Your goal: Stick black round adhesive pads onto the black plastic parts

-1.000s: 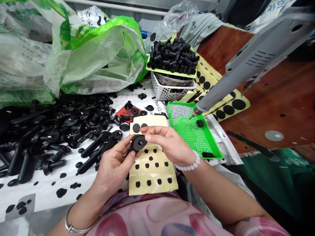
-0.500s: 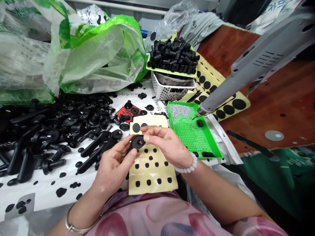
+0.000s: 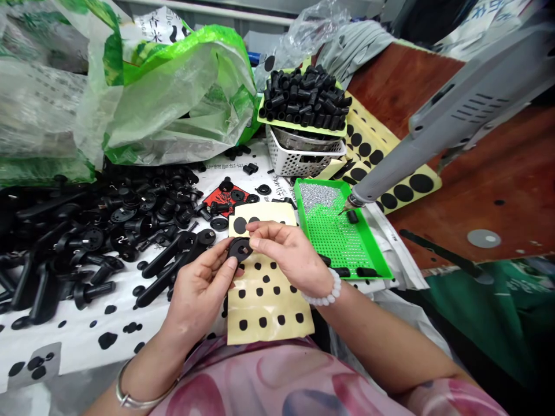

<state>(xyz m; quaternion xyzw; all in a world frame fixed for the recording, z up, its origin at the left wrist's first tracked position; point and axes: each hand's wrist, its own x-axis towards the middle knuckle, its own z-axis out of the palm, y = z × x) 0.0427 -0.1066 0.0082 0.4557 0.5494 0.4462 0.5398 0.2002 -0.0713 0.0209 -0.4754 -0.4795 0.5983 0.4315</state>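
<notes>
The bare left hand [image 3: 197, 292] has its thumb and fingers closed on a round black plastic part with a raised rim and a small metallic spot [image 3: 240, 249], held just over the upper half of a cream backing sheet carrying black dots [image 3: 271, 305]. The bare right hand [image 3: 297, 254], wearing a bracelet of pale beads [image 3: 325, 294], has its fingers drawn together at the part's right edge; whether they pinch it or only press, I cannot tell. The worktop is covered with white paper [image 3: 82, 346] printed with a row of black Chinese characters, partly hidden and too small to read. A white bag with black print [image 3: 158, 26], at the back, shows "De" and the character 米. Large characters on a white bag at the upper right [image 3: 481, 20] are tilted and cut off; pale ones on a dark green cloth [image 3: 515, 323] are too faint to read. The grey vented power tool [image 3: 468, 115] bears no lettering I can make out; its tip hangs over a green perforated plastic tray [image 3: 333, 240] with small silvery pieces [image 3: 318, 196].
</notes>
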